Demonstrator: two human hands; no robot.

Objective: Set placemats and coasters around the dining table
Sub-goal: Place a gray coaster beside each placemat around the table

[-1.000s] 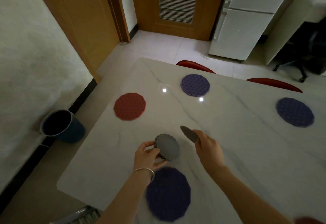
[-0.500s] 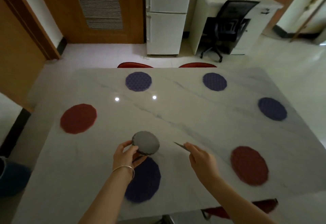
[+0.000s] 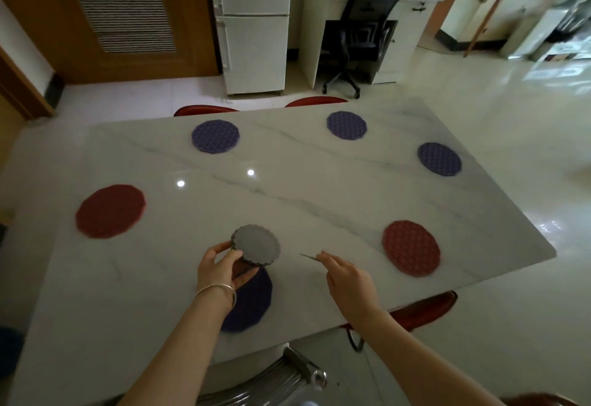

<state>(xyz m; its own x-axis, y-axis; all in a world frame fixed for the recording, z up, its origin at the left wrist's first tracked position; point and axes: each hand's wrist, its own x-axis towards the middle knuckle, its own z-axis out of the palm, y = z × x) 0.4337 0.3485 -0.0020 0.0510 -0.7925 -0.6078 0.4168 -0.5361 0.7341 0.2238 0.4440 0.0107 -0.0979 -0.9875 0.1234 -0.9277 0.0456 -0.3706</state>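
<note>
My left hand [image 3: 220,265] grips a small stack of grey scalloped coasters [image 3: 256,247] above the near edge of the white marble table [image 3: 287,188]. My right hand [image 3: 347,277] pinches a single grey coaster [image 3: 308,256], seen edge-on, just to the right of the stack. A purple placemat [image 3: 252,300] lies under my left wrist. Red placemats lie at the left end [image 3: 110,210] and near right [image 3: 411,247]. Three purple placemats lie at the far left [image 3: 215,136], far right [image 3: 346,124] and right end [image 3: 439,158].
Red chair backs [image 3: 204,110] show behind the far edge, and another red chair [image 3: 425,309] sits at the near right corner. A white fridge [image 3: 252,25] and a black office chair [image 3: 361,37] stand beyond. A metal chair frame [image 3: 300,370] is below me.
The view has swung right from the table's left end to its whole top. My right hand has drawn one coaster off the stack and moved it right, turning it edge-on.
</note>
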